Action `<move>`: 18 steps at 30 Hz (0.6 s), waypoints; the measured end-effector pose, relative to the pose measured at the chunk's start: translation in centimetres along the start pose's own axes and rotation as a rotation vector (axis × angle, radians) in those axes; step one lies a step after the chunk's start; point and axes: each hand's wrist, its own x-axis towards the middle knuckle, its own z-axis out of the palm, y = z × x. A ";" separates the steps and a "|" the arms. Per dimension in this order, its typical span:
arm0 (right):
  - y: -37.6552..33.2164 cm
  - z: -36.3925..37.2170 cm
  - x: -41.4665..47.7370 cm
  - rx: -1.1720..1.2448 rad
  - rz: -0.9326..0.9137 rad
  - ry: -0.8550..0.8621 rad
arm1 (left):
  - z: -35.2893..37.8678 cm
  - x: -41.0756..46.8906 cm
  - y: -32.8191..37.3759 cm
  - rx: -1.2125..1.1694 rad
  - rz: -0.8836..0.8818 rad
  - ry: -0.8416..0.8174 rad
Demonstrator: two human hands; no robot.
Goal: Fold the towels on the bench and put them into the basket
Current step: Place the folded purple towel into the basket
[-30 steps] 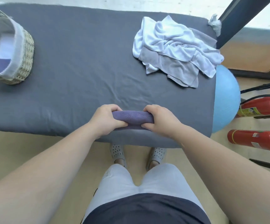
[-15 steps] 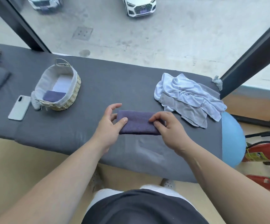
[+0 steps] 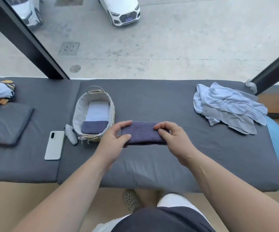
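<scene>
The folded purple towel (image 3: 143,133) is held at the middle of the grey bench (image 3: 185,158), just right of the basket (image 3: 78,111). Bare cushion is seen between the towel and the bench's near edge, and a wider bare stretch between the towel and the pile of pale towels (image 3: 227,106) at the far right corner. On the left, a phone (image 3: 54,145) lies near the basket, beside a seam in the cushion. In the basket, 1 purple and 1 white folded towel are laid flat. No legible writing is seen on the bench items; the plate of the white car (image 3: 122,10) outside is blurred. The towel's left end is pinched by the left hand (image 3: 113,143), thumb on top. Its right end is pinched by the right hand (image 3: 175,139), fingers curled.
</scene>
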 end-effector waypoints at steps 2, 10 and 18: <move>-0.4 2.0 1.2 0.003 0.013 -0.027 | -2.0 0.9 -0.5 0.013 -0.036 0.015; -1.4 9.4 6.9 -0.042 0.003 -0.147 | -9.5 5.1 -2.8 0.059 -0.125 0.069; -2.5 18.1 12.2 -0.160 0.085 -0.133 | -18.5 11.7 -5.2 0.044 -0.209 -0.031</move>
